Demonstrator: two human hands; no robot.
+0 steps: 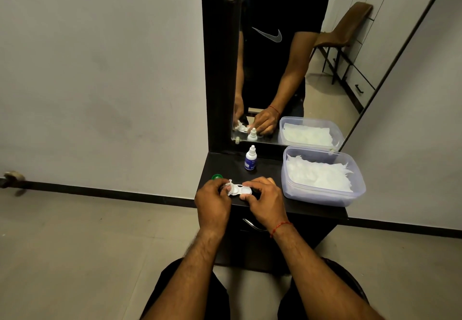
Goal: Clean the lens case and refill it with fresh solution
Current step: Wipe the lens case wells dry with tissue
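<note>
With the right hand [266, 201] pinching the case [238, 190] steady, the left hand [212, 201], gripping a tissue [229, 183] at its 9 o'clock end, should swab that well thoroughly.

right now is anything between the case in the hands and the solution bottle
Nothing visible. The lens case sits in both hands, left hand and right hand, at the front of the shelf. The solution bottle stands upright just behind it, bare shelf between. The green cap lies off to the left.
</note>
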